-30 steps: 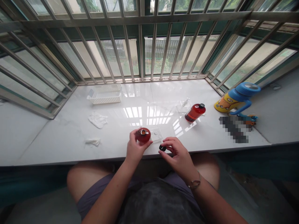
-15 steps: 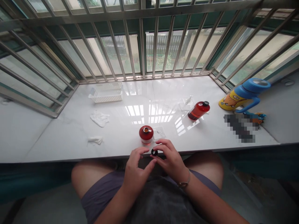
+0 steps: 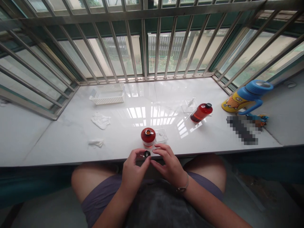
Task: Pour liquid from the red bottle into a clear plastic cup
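A small black bottle cap (image 3: 147, 154) is pinched between the thumb and fingers of my left hand (image 3: 133, 167), its hollow side facing up and to the right. Close on its right, my right hand (image 3: 169, 164) has its fingers apart and nothing in them. Just beyond both hands stands a round red bottle (image 3: 148, 137) with its mouth uncovered. A small clear square dish (image 3: 162, 135) sits beside that bottle, partly behind it. Farther right is a taller red bottle (image 3: 201, 112) with a black cap on.
A white perforated basket (image 3: 107, 100) lies at the back left, with crumpled white tissues (image 3: 101, 121) in front of it. At the right are a blue and yellow flask (image 3: 244, 96) and a blurred-out dark item (image 3: 242, 130). Metal bars (image 3: 143, 47) line the windows.
The black cap has passed from my right hand to my left and moved a little left. My right fingers have come away from it. The bottles stay in place.
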A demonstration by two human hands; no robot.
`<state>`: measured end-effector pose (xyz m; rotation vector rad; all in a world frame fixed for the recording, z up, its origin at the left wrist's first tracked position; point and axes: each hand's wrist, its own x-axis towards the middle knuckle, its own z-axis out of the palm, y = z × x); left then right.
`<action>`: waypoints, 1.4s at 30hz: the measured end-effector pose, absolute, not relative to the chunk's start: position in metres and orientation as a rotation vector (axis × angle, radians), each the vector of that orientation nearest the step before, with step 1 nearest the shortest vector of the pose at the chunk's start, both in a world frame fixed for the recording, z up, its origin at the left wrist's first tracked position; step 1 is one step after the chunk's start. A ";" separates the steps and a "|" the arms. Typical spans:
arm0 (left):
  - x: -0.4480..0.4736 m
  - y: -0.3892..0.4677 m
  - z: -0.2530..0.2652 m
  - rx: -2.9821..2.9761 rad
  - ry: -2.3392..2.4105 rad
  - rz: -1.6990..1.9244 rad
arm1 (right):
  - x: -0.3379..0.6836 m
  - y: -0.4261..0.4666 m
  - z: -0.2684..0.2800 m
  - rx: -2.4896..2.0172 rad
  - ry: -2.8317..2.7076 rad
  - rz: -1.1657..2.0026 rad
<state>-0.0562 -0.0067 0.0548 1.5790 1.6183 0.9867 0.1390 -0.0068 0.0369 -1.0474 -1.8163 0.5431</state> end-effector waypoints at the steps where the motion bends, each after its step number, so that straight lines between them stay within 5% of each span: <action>1: -0.062 -0.002 0.051 1.617 1.670 1.002 | 0.140 -0.007 0.037 -1.057 -1.816 0.543; 15: -0.184 0.080 0.010 2.157 2.194 0.691 | 0.150 -0.017 0.032 -1.066 -1.891 0.562; 25: -0.120 0.067 0.038 2.090 1.821 1.105 | 0.161 -0.020 0.028 -1.098 -1.885 0.590; 30: -0.075 0.062 0.049 1.917 1.464 0.990 | 0.161 -0.021 0.029 -1.144 -1.899 0.597; 42: -0.058 0.072 0.043 1.682 1.542 1.031 | 0.167 -0.028 0.030 -1.221 -1.797 0.829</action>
